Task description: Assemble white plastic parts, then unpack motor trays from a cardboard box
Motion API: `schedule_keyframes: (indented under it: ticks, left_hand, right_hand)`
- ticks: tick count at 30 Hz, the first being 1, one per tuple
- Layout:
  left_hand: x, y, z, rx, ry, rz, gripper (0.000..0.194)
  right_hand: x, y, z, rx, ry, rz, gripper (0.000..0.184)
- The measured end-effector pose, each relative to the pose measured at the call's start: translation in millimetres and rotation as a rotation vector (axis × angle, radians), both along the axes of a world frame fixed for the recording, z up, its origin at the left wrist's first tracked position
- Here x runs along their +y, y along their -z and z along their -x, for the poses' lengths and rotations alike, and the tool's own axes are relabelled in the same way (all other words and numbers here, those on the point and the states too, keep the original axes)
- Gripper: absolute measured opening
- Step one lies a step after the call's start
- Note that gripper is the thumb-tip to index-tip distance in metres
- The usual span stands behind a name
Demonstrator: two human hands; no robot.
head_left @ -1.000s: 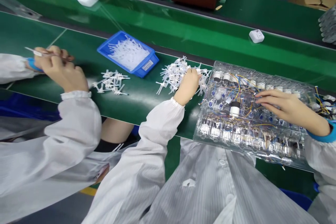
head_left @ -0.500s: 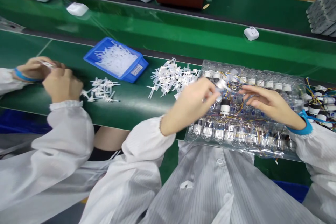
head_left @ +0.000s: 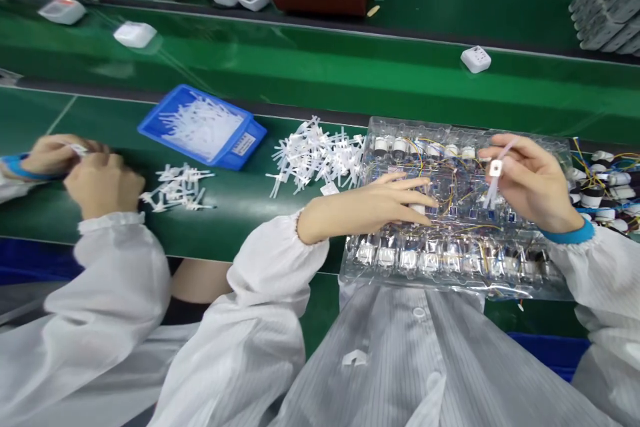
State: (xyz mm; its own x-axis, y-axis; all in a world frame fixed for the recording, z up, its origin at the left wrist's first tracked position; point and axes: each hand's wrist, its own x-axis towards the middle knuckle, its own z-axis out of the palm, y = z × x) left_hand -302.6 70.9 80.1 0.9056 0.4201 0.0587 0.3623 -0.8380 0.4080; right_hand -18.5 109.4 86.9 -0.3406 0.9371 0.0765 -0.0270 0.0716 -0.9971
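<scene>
My right hand [head_left: 537, 183] pinches a small white square fitting [head_left: 495, 169] with thin translucent tube-like tails, above the right part of a clear plastic tray [head_left: 505, 291]. Fingers stretched and apart, my left hand [head_left: 367, 208] reaches over the tray's left half. Under its fingertips, a white cylindrical part [head_left: 417, 209] shows partly; whether they touch it I cannot tell. Rows of small black-and-white motor-like parts [head_left: 431, 260] with thin coloured wires fill the tray's front and back pockets. Left of the tray lies a heap of similar white fittings [head_left: 317, 155].
A blue bin [head_left: 159, 110] of white pieces stands at the back left, near a smaller pile of fittings [head_left: 180, 187]. A co-worker's hands [head_left: 103, 180] work at the left. More wired parts [head_left: 607, 190] lie right of the tray. White devices [head_left: 476, 59] sit on the green belt [head_left: 325, 73].
My right hand has come up and now holds the white fitting in clear view. My left hand has lowered and its fingers have straightened over the tray. The camera view has shifted slightly.
</scene>
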Motion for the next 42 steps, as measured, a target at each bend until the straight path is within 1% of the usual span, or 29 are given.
schedule_keyframes:
  ticks: [1, 2, 4, 6, 7, 8, 11, 13, 17, 20, 24, 27, 31, 36, 42]
  left_hand:
    - [1.6, 3.9, -1.2, 0.011, -0.008, 0.009, 0.059]
    - [3.3, 7.5, -4.5, 0.007, -0.015, 0.012, 0.055]
    - [7.9, 12.0, -15.0, -0.034, -0.008, -0.005, 0.04]
    - [13.4, 11.5, -26.4, -0.089, -0.018, -0.047, 0.025]
    - [16.0, 9.7, -31.3, -0.121, -0.049, -0.072, 0.02]
    - [18.4, 7.4, -35.4, -0.152, -0.101, -0.091, 0.018]
    - [23.0, 2.5, -43.0, -0.214, -0.297, -0.105, 0.034]
    - [24.2, 3.7, -45.6, -0.198, -0.358, -0.073, 0.036]
    - [24.3, 12.4, -48.5, -0.083, -0.343, -0.018, 0.028]
    - [23.7, 16.0, -48.9, -0.032, -0.317, -0.048, 0.024]
    - [23.2, 15.1, -49.7, -0.01, -0.277, -0.041, 0.016]
    - [23.4, 14.6, -51.1, 0.014, -0.269, -0.028, 0.011]
    - [23.9, 16.2, -52.0, 0.036, -0.258, -0.032, 0.009]
    - [24.5, 17.6, -52.4, 0.038, -0.258, -0.049, 0.007]
    - [25.1, 19.8, -52.3, 0.011, -0.232, -0.072, 0.008]
  right_hand:
    - [2.4, -0.4, -1.1, -0.002, -0.004, 0.019, 0.036]
    - [4.4, -0.2, -1.9, 0.0, -0.015, 0.033, 0.036]
    - [6.9, 1.3, -2.5, 0.001, -0.041, 0.052, 0.035]
    - [7.9, 3.5, -3.0, -0.03, -0.079, 0.064, 0.033]
    - [8.0, 4.4, -3.3, -0.053, -0.103, 0.063, 0.032]
    - [8.0, 5.2, -3.9, -0.083, -0.133, 0.053, 0.03]
    - [7.3, 5.3, -5.3, -0.251, -0.251, -0.008, 0.025]
    - [6.8, 4.5, -5.0, -0.362, -0.311, -0.037, 0.023]
    - [6.5, 5.9, -0.6, -0.432, -0.332, -0.09, 0.017]
    - [6.8, 10.2, 3.5, -0.507, -0.305, -0.254, 0.012]
    - [6.5, 15.4, 7.8, -0.585, -0.292, -0.509, 0.008]
    - [5.7, 17.6, 9.1, -0.605, -0.312, -0.617, 0.008]
    - [5.0, 19.5, 9.0, -0.623, -0.303, -0.659, 0.01]
    - [4.0, 21.4, 8.3, -0.59, -0.31, -0.653, 0.012]
    - [2.6, 21.6, 8.7, -0.606, -0.304, -0.644, 0.015]
